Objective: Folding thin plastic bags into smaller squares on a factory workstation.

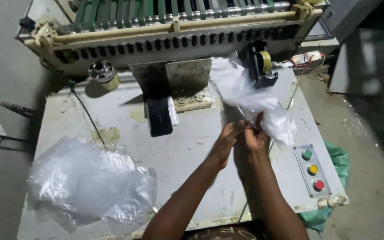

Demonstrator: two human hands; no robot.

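Note:
My left hand (226,143) and my right hand (256,135) meet over the right half of a grey machine table (187,155). Both pinch the lower edge of a bundle of clear plastic bags (245,95) that stretches up and back toward a black tape dispenser (260,64). The bundle is blurred by motion. My right hand's fingers are closed on the plastic; my left hand's fingers close on the same edge beside it.
A loose pile of clear plastic bags (85,182) lies at the table's front left. A black phone (160,116) rests against a metal bracket (174,80). A control box with green, yellow and red buttons (313,170) sits at the right edge. A roller machine (174,26) spans the back.

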